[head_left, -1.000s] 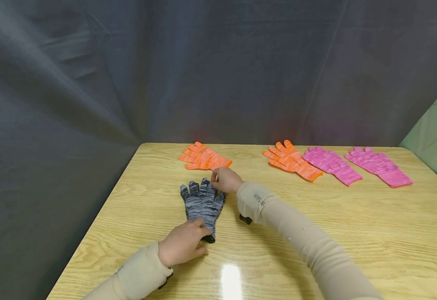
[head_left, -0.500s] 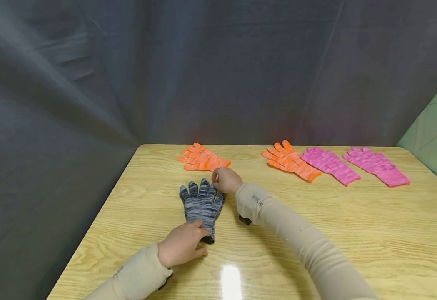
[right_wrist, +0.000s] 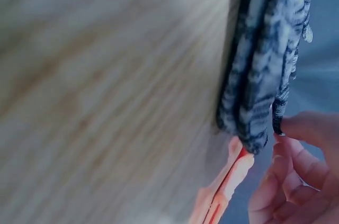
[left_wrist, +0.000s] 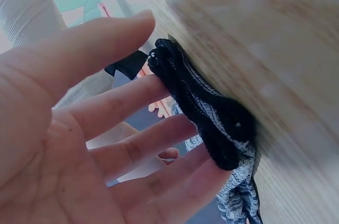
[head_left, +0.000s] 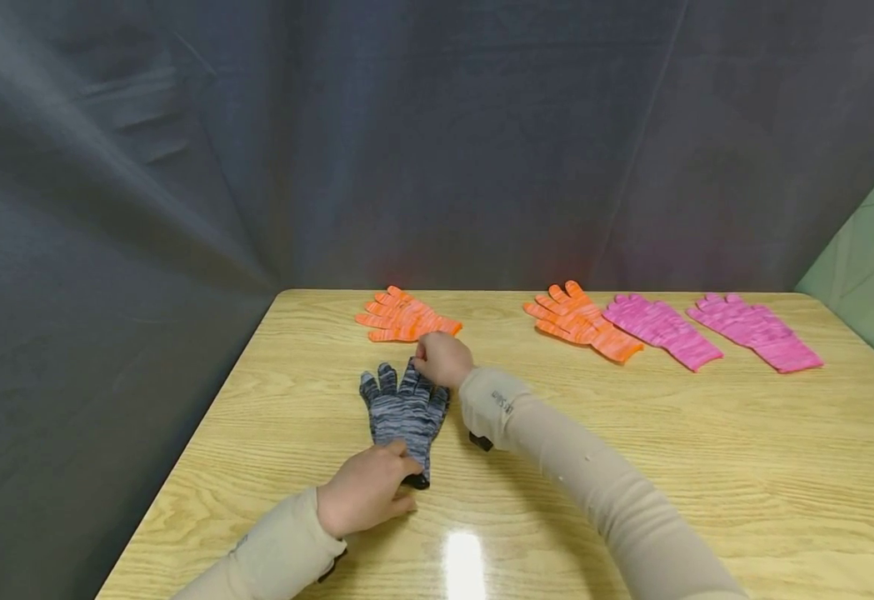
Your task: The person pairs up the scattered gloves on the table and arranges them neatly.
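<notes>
A grey-and-black knit glove [head_left: 401, 417] lies flat on the wooden table, fingers pointing away and black cuff toward me. My left hand [head_left: 367, 490] rests on the cuff end; in the left wrist view its nearly straight fingers [left_wrist: 130, 102] touch the black cuff [left_wrist: 204, 110], with the thumb apart from it. Beyond it, my right hand [head_left: 444, 360] pinches the tip of one of the glove's fingers. The right wrist view shows thumb and fingers [right_wrist: 307, 171] meeting at that tip, beside layered knit edges of the glove [right_wrist: 267, 60].
An orange glove [head_left: 407, 317] lies just behind my right hand. Farther right at the back are another orange glove [head_left: 582, 323] and two pink gloves, one touching it [head_left: 661, 331] and one apart [head_left: 757, 333]. A dark curtain [head_left: 437, 150] hangs behind the table [head_left: 706, 483].
My right hand has shifted slightly left, from near one finger of the grey glove to the tip of the neighbouring finger. The left hand stays at the cuff.
</notes>
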`<state>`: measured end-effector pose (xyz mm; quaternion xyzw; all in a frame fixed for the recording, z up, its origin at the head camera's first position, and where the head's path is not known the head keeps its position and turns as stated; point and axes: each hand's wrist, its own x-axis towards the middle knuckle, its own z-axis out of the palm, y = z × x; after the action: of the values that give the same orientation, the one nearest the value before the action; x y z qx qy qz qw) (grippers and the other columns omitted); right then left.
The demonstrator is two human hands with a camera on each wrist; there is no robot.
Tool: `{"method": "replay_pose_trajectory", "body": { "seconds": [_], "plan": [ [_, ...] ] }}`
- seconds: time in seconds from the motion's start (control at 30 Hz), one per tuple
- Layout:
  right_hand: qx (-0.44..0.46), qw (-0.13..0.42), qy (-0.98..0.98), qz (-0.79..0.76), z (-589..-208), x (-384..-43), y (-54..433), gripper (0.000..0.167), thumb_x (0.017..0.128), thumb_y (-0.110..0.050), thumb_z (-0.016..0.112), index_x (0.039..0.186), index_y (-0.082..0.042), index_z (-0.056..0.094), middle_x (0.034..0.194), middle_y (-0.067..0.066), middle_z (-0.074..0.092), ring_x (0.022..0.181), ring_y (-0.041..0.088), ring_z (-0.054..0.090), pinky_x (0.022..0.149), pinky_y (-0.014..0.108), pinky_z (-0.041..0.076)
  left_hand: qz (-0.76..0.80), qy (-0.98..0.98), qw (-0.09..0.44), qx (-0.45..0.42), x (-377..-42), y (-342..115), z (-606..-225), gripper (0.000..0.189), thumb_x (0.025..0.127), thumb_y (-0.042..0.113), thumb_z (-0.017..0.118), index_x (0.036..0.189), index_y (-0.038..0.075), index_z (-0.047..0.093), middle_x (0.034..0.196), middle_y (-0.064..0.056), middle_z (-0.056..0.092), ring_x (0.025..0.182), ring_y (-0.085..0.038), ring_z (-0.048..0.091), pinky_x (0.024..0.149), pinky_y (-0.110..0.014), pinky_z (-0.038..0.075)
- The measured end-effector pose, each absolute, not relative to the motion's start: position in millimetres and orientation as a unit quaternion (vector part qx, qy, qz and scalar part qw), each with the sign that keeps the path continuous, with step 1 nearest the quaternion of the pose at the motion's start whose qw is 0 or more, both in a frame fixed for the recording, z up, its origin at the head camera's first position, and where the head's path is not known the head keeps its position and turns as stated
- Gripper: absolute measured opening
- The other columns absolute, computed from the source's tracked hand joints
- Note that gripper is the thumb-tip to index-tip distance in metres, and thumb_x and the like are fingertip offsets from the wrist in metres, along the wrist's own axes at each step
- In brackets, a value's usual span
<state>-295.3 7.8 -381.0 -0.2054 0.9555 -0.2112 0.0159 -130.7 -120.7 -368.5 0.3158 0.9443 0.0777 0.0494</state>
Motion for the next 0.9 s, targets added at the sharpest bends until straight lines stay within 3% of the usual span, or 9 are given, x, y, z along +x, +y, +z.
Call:
{"method": "replay_pose_trajectory", "body": {
  "seconds": [0.3,0.47,0.6,0.8,0.9],
  "plan": [
    [-0.208,0.03,0.962,-0.176,-384,-296,8,0.012,0.088,-0.022,0.064,0.084,-0.013,0.07,0.086,0.002,0.07,0.067,0.014,0.06,0.059,0.028,0.048,0.07,0.945,0.047,0.317,-131,-121,-370,0.031,0.075,0.024,0.077,0.101,0.009,0.071,0.084,-0.002,0.057,0.068,-0.011,0.057,0.06,-0.023,0.048],
    [-0.219,0.047,0.955,-0.193,-377,-295,5,0.018,0.089,-0.022,0.064,0.1,-0.01,0.069,0.097,0.007,0.07,0.068,0.017,0.063,0.062,0.03,0.051,0.07,0.945,0.045,0.317,-132,-122,-370,0.031,0.075,0.025,0.077,0.102,0.01,0.071,0.084,-0.001,0.057,0.068,-0.011,0.056,0.061,-0.024,0.048],
    [-0.279,0.084,0.931,-0.221,-368,-295,0,0.021,0.089,-0.02,0.063,0.108,-0.011,0.067,0.097,0.009,0.066,0.071,0.018,0.061,0.065,0.03,0.05,0.069,0.945,0.042,0.316,-132,-122,-370,0.031,0.075,0.025,0.077,0.101,0.01,0.071,0.084,-0.002,0.057,0.068,-0.011,0.056,0.061,-0.024,0.048],
    [-0.405,0.126,0.892,-0.159,-367,-290,-7,0.03,0.088,-0.017,0.064,0.118,-0.011,0.065,0.108,0.009,0.064,0.098,0.021,0.061,0.085,0.033,0.05,0.069,0.944,0.05,0.318,-132,-122,-369,0.03,0.075,0.025,0.077,0.101,0.01,0.07,0.085,-0.002,0.057,0.069,-0.011,0.056,0.062,-0.025,0.048],
    [-0.411,0.131,0.894,-0.118,-369,-288,-9,0.036,0.087,-0.017,0.065,0.123,-0.009,0.062,0.105,0.01,0.067,0.094,0.021,0.063,0.083,0.033,0.051,0.069,0.944,0.055,0.317,-132,-122,-369,0.03,0.076,0.025,0.076,0.101,0.01,0.07,0.085,-0.002,0.057,0.069,-0.011,0.055,0.062,-0.024,0.048]
  ]
}}
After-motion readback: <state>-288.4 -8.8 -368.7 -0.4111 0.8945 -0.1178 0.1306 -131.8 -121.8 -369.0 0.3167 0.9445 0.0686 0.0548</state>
